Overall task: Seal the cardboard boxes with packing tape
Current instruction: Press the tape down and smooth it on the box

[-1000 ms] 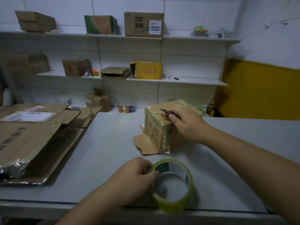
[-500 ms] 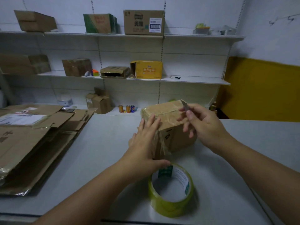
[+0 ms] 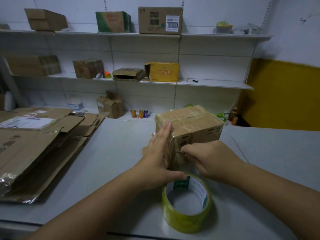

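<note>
On the tabletop [image 3: 112,153], the box [image 3: 199,125] looks light, stiff and tape-slick, so brace its flat sides; the left hand [image 3: 155,153] presses flat against one, while the right hand [image 3: 211,160] pinches what seems a thin blade [image 3: 179,152] at its near corner.

The box [image 3: 190,125] stands on the table [image 3: 112,153], right of centre. The tape roll [image 3: 187,219] lies in front of it, near the table's front edge. The left hand [image 3: 159,153] lies flat on the box's left side. The right hand [image 3: 213,160] pinches a blade [image 3: 179,152] against its near side. Flattened cardboard [image 3: 34,144] is stacked on the table's left. Cans [image 3: 141,113] stand behind the table, below the shelves [image 3: 207,84].
</note>
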Available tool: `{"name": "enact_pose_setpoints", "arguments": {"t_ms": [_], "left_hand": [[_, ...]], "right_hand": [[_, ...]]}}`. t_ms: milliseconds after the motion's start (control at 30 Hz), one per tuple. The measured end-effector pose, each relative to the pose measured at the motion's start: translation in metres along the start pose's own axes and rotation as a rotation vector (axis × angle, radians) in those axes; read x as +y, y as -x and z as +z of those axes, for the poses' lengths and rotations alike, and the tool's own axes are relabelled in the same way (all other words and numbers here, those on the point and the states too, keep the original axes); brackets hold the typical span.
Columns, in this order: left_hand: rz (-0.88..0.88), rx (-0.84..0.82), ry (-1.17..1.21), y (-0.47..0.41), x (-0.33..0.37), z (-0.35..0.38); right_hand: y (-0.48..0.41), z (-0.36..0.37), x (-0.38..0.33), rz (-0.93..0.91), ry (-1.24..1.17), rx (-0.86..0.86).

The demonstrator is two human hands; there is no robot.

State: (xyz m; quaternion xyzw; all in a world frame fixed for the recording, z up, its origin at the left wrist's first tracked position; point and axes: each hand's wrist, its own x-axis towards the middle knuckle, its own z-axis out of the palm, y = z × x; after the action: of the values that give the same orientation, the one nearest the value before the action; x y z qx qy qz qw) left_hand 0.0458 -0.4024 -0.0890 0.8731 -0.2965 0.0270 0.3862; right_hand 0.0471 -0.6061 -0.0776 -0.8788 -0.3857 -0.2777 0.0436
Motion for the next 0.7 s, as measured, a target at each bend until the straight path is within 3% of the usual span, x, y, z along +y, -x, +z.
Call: {"name": "enact_pose_setpoints", "arguments": {"t_ms": [133, 433, 467, 567, 600, 633, 700], "left_hand": [[0.018, 0.037, -0.049, -0.001, -0.004, -0.001], [0.002, -0.02, -0.109, 0.001, 0.001, -0.007], [0.001, -0.021, -0.112, 0.001, 0.001, -0.008], [-0.016, -0.038, -0.122, 0.001, 0.002, -0.01], [-0.018, -0.047, -0.13, 0.0, 0.002, -0.01], [-0.016, -0.051, -0.136, 0.0, 0.002, -0.01], [-0.015, -0.043, -0.141, -0.001, 0.001, -0.009]], "right_hand": [[-0.002, 0.008, 0.003, 0.014, 0.111, 0.001], [0.0, 0.014, 0.003, 0.066, 0.094, 0.003], [0.001, 0.013, 0.003, 0.054, 0.098, -0.045], [0.013, 0.013, 0.004, 0.114, 0.123, -0.417], [0.02, 0.013, 0.005, 0.147, 0.106, -0.438], [0.024, 0.011, 0.005, 0.187, 0.086, -0.419], [0.027, 0.007, 0.008, 0.209, 0.04, -0.208]]}}
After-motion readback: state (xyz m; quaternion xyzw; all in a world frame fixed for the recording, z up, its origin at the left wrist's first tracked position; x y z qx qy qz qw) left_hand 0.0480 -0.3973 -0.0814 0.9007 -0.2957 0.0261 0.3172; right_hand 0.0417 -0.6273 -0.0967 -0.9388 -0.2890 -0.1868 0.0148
